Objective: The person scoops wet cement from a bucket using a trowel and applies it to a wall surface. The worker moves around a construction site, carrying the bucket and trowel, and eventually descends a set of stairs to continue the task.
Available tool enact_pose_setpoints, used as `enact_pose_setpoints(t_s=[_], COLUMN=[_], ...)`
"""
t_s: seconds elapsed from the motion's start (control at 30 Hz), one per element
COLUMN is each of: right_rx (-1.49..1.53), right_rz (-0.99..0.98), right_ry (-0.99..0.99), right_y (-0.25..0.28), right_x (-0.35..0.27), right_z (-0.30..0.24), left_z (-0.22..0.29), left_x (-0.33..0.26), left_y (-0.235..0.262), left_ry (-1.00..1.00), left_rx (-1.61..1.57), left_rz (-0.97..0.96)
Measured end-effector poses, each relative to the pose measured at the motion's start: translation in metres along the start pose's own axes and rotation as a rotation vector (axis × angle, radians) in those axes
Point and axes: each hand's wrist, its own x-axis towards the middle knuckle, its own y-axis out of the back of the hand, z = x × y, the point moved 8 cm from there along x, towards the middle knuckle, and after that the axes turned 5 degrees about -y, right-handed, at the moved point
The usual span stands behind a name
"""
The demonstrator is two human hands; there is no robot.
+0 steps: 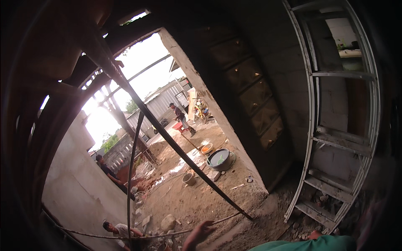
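My left hand comes up from the lower edge, fingers stretched out to the right and slightly apart. It overlaps a thin, slightly bent rod that runs across the bottom of the view; whether it touches the rod I cannot tell. At the lower right, part of my right hand shows just beyond green cloth, its fingers mostly hidden. Above the left hand a long dark bar slants down to the right, and a thinner dark bar stands nearly upright.
An aluminium ladder leans at the right. Through the doorway lie a black tub, a bucket, a large stone and rubble. One person stands by a red wheelbarrow; two others are at the left.
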Motion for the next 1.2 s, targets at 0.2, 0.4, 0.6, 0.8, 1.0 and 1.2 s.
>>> enact_pose_setpoints(t_s=[0.2, 0.4, 0.6, 0.8, 1.0, 1.2], right_rx=[-0.346, 0.423, 0.298, 0.355, 0.482, 0.542], right_rz=[-0.083, 0.221, 0.206, 0.204, 0.196, 0.188], right_ry=[0.0, -0.642, -0.426, -0.404, -0.477, -0.535], right_y=[0.009, 0.005, -0.011, 0.007, 0.019, 0.016], right_x=[-0.033, -0.009, 0.049, 0.059, 0.039, 0.011], right_z=[0.047, 0.104, 0.109, 0.115, 0.123, 0.139], left_z=[-0.059, -0.06, 0.176, 0.501, 0.637, 0.697], left_x=[0.001, 0.0, 0.033, -0.026, -0.045, -0.033], left_y=[-0.153, -0.147, 0.067, 0.175, 0.169, 0.133], left_ry=[0.082, -0.005, -0.552, -1.36, -1.227, -1.242], left_rx=[-0.08, -0.094, 0.524, 1.071, 1.425, 1.733], left_rz=[-0.489, -0.453, 0.404, 1.317, 1.641, 1.62])
